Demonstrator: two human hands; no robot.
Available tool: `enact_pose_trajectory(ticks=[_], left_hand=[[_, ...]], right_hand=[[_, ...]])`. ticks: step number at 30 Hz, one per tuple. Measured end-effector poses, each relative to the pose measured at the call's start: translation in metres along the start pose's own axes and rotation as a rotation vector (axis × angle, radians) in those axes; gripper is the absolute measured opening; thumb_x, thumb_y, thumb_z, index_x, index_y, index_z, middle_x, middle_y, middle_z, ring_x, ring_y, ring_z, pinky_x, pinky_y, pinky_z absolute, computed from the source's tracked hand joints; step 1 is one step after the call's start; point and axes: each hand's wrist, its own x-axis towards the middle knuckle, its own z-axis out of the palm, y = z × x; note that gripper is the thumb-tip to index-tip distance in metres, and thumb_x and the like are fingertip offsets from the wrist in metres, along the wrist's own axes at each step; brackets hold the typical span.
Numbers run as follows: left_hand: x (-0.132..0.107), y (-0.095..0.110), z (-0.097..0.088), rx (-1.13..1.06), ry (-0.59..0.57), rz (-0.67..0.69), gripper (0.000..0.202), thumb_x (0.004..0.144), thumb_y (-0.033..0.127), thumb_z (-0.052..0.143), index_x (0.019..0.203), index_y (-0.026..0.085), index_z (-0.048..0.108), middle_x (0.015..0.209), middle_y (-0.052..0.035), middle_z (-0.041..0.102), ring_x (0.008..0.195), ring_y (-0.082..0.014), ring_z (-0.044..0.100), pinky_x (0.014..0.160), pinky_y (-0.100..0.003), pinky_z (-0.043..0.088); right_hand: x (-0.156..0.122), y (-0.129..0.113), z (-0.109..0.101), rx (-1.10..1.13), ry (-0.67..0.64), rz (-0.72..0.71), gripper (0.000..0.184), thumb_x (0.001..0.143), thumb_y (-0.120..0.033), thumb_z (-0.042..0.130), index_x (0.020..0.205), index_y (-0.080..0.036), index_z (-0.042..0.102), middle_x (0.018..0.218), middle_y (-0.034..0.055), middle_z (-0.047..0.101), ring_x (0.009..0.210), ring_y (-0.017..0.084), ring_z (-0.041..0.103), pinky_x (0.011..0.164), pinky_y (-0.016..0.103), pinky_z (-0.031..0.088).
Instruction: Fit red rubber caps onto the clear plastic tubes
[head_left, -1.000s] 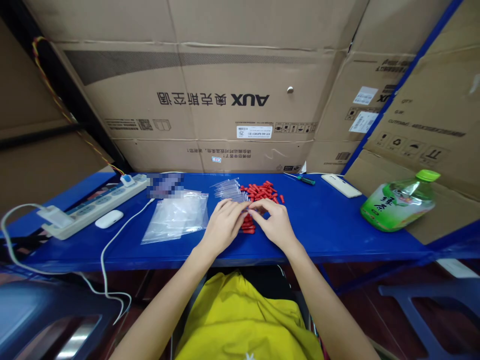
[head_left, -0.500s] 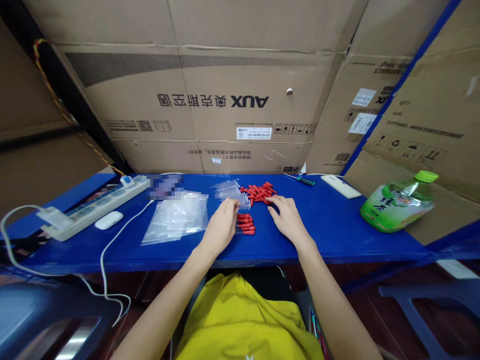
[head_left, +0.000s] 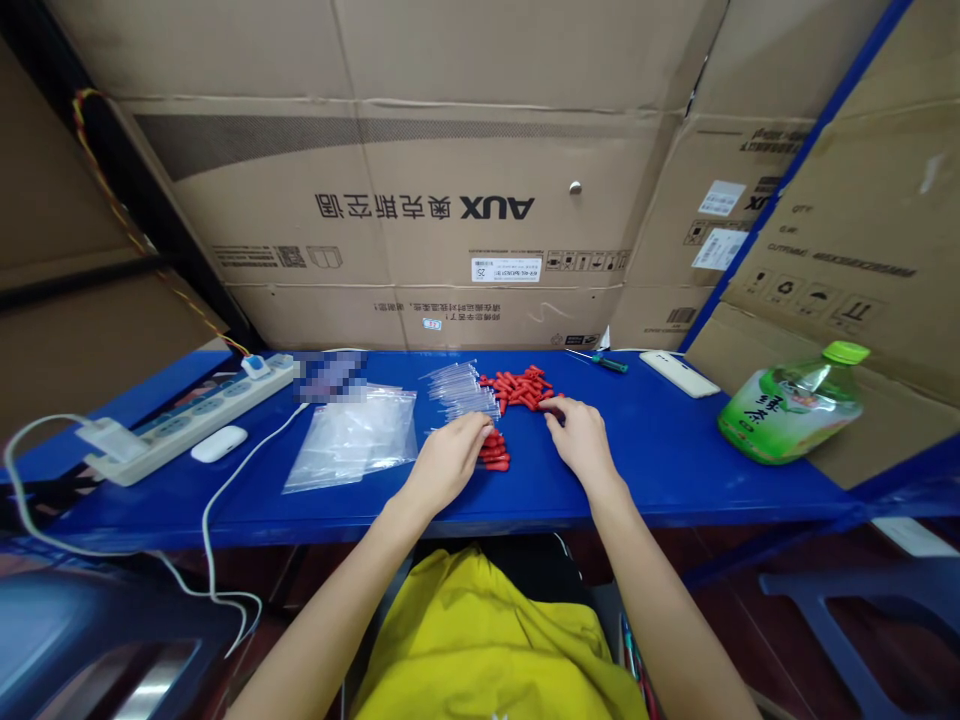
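Jumbled bulbs (head_left: 519,388) lie at 10 o'clock from the right hand (head_left: 582,436), nearer than the left hand (head_left: 451,460); neither grip can be told.

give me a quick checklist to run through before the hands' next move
1. Clear tubes near left hand: ok, just beyond it.
2. Loose red pieces near right hand: ok, by its fingertips.
3. Left hand free: cannot tell, its grip is partly hidden.
4. Clear bags lying flat: ok, left of that hand.
5. Green-capped bottle apart from right hand: ok.
6. White cable off front edge: not ok, hangs over it.
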Motion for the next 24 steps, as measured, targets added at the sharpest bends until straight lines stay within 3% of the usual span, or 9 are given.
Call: enact_pose_trajectory(ticks=[9,12,16,19,22,24], left_hand=[[0.0,0.002,-0.001,-0.038,-0.037,-0.013,0.028,0.113,0.032,0.034,0.103,0.022,0.058,0.096,-0.0049,0.071,0.086,-0.0188,0.069,0.08,-0.029,0.049],[0.0,0.003,-0.002,-0.044,-0.078,-0.024,0.03,0.113,0.032,0.033,0.1,0.022,0.058,0.092,-0.0032,0.07,0.082,-0.0179,0.068,0.077,-0.027,0.047],[0.0,0.003,-0.002,-0.038,-0.066,-0.051,0.028,0.113,0.033,0.034,0.104,0.023,0.058,0.091,-0.0023,0.071,0.081,-0.0187,0.068,0.074,-0.027,0.045],[0.0,0.002,-0.001,-0.053,-0.057,-0.065,0.026,0.113,0.033,0.034,0.107,0.023,0.058,0.095,-0.0027,0.073,0.083,-0.0192,0.069,0.076,-0.028,0.046],[-0.001,0.002,0.0,-0.058,-0.06,-0.068,0.027,0.113,0.033,0.033,0.106,0.022,0.058,0.096,-0.0036,0.073,0.084,-0.0195,0.07,0.077,-0.029,0.046],[-0.001,0.0,0.001,-0.059,-0.053,-0.07,0.028,0.113,0.034,0.033,0.106,0.022,0.058,0.096,-0.004,0.073,0.084,-0.0198,0.069,0.076,-0.029,0.046]], right_hand=[[0.002,-0.003,-0.01,0.2,0.122,0.179,0.012,0.086,-0.02,0.062,0.088,-0.024,0.072,0.084,0.0033,0.079,0.079,0.024,0.074,0.078,0.036,0.054],[0.005,-0.006,-0.011,0.435,0.171,0.216,0.008,0.083,-0.025,0.061,0.086,-0.023,0.068,0.083,0.0036,0.075,0.077,0.022,0.074,0.075,0.034,0.056],[0.004,-0.018,-0.009,0.829,0.065,0.258,0.015,0.079,-0.032,0.068,0.088,-0.023,0.06,0.081,-0.0005,0.067,0.072,0.02,0.074,0.071,0.033,0.06],[0.001,-0.03,-0.008,0.947,-0.033,0.22,0.019,0.08,-0.034,0.07,0.09,-0.024,0.058,0.082,-0.0016,0.064,0.072,0.02,0.075,0.071,0.035,0.063],[-0.003,-0.037,-0.006,0.828,-0.083,0.056,0.012,0.083,-0.03,0.07,0.09,-0.022,0.066,0.092,0.0034,0.071,0.086,0.022,0.075,0.078,0.035,0.062],[-0.004,-0.04,-0.004,0.788,-0.14,-0.03,0.016,0.087,-0.03,0.068,0.101,-0.023,0.071,0.102,0.0057,0.075,0.095,0.021,0.074,0.085,0.034,0.06]])
